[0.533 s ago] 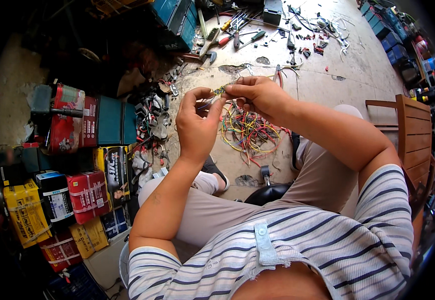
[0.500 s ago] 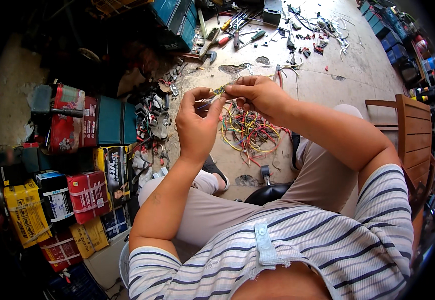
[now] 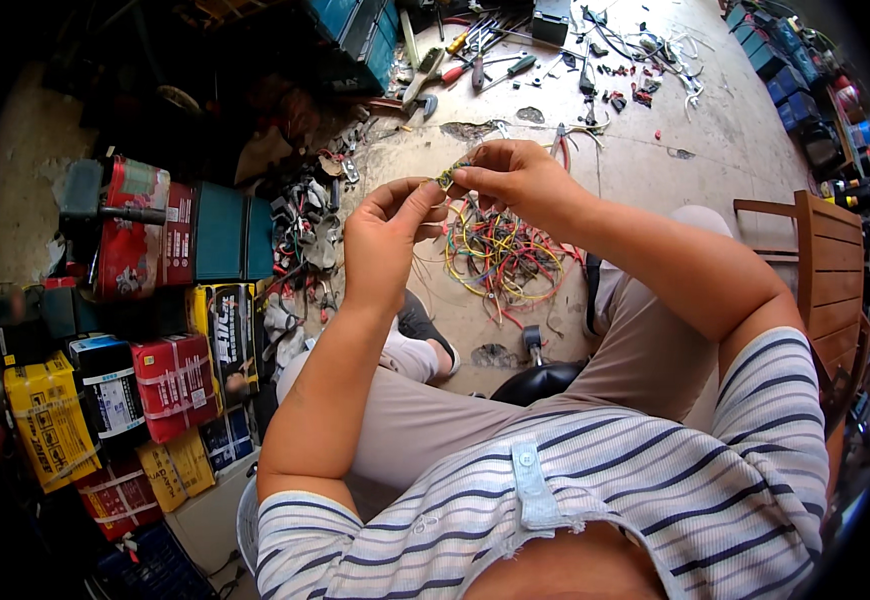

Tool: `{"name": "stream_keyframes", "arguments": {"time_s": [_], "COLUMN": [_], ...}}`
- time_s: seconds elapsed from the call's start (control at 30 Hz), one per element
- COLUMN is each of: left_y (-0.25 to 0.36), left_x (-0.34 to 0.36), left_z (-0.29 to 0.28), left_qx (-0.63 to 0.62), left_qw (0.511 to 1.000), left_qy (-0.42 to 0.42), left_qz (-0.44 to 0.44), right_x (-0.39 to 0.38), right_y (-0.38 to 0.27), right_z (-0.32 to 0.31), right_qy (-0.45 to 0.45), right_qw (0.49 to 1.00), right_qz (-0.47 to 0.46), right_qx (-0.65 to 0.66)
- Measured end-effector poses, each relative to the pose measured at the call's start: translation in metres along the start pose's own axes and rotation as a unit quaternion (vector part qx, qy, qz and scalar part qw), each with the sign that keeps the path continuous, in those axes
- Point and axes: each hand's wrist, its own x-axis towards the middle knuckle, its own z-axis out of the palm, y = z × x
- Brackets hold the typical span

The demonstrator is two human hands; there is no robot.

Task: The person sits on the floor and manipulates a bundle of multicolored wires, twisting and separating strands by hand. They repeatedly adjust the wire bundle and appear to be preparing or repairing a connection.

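Up in front of me, both hands meet at a small tangle of thin yellow-green wire [image 3: 447, 178]. My left hand [image 3: 387, 230] pinches its left side between thumb and fingertips. From the other side my right hand [image 3: 523, 182] grips it with thumb and forefinger, the other fingers curled under. Much of the tangle is hidden by the fingertips. Beneath the hands, a heap of red, yellow and black wires [image 3: 505, 262] lies on the floor. Pliers with red handles [image 3: 561, 145] rest just beyond my right hand.
Screwdrivers [image 3: 478, 72], a brush [image 3: 423, 78] and cut wire scraps [image 3: 645, 90] lie farther off on the floor. Boxed batteries [image 3: 173, 385] are stacked at my left. A wooden chair [image 3: 830, 270] stands at the right. A black stool seat [image 3: 540, 385] is between my legs.
My left hand has turned inward, its thumb and fingers closing nearer the right fingertips. The strands that showed below the tangle are now mostly hidden. My right hand has shifted slightly.
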Motion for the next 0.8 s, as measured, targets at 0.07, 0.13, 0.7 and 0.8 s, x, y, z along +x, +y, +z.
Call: {"name": "stream_keyframes", "arguments": {"time_s": [0.07,0.13,0.7,0.8], "left_y": [0.001,0.000,0.004,0.004], "left_x": [0.000,0.001,0.003,0.003], "left_z": [-0.003,-0.006,-0.015,-0.018], "left_qx": [-0.030,-0.036,-0.136,-0.153], "left_qw": [0.999,0.998,0.977,0.974], "left_qy": [-0.010,-0.008,-0.057,-0.060], "left_qz": [-0.035,-0.042,-0.153,-0.154], "right_x": [-0.001,-0.001,0.011,0.009], "right_y": [-0.001,-0.003,0.012,0.004], "right_z": [-0.001,0.000,-0.007,-0.006], "right_qy": [-0.009,-0.011,-0.032,-0.042], "right_qw": [1.000,1.000,0.995,0.996], "right_qz": [-0.001,-0.002,-0.083,-0.061], "right_qx": [-0.006,-0.019,-0.052,-0.051]}}
